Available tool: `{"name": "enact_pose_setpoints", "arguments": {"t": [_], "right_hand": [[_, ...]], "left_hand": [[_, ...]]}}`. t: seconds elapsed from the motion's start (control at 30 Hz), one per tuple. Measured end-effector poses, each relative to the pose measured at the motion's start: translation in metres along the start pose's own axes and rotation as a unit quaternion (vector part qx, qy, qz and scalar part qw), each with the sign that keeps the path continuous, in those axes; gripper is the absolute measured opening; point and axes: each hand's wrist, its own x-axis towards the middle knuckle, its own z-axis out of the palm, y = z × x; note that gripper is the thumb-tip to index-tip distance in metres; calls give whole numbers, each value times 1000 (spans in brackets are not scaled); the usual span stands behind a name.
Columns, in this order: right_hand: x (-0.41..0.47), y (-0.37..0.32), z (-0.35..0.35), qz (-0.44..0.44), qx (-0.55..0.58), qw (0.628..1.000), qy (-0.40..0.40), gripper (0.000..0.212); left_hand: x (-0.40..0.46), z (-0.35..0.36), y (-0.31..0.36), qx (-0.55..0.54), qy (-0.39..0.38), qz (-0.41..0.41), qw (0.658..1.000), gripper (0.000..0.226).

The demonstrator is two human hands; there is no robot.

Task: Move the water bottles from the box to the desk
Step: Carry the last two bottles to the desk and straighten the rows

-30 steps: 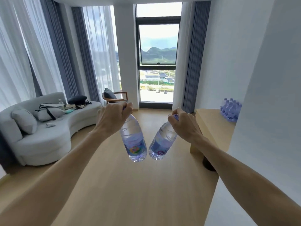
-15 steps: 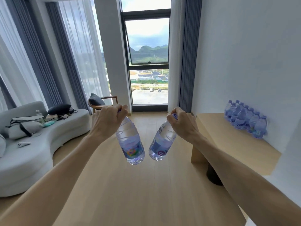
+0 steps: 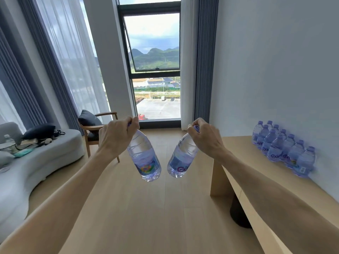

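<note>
My left hand (image 3: pixel 117 138) grips the neck of a clear water bottle (image 3: pixel 145 158) with a purple cap and a colourful label; the bottle hangs tilted over the floor. My right hand (image 3: pixel 206 139) holds a second water bottle (image 3: pixel 181 160) by its cap end, tilted the other way, its base close to the first bottle's base. The light wooden desk (image 3: pixel 238 153) runs along the right wall, just right of my right hand. Several matching bottles (image 3: pixel 280 149) stand in rows on it against the wall. No box is in view.
A grey curved sofa (image 3: pixel 42 162) with cushions and small items lies on the left. A wooden armchair (image 3: pixel 97 129) stands by the curtains near the tall window (image 3: pixel 156 70). A dark round bin (image 3: pixel 238 215) sits under the desk. Open wooden floor lies ahead.
The view has swung right and closer to the desk, so more of the desk and its rows of bottles show. Both hands still carry their bottles in the same pose.
</note>
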Motion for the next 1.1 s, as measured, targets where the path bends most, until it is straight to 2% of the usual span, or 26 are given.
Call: {"name": "enact_pose_setpoints", "arguments": {"t": [0.13,0.57,0.8,1.1], "right_hand": [[49,39,18,14,-28,999,7,20],[208,165,56,119,-91,987,51,17],[242,235,43,218,-89,968,86,20],[246,333,2,297,-105,939,136,19]], "left_hand": [[45,58,-4,-29,-13,23,999,61],[221,265,-10,-143,-68,110,981,48],[287,365,31,-199,-80,148,966,51],[326,470,128,-277,-136,219,926,44]]}}
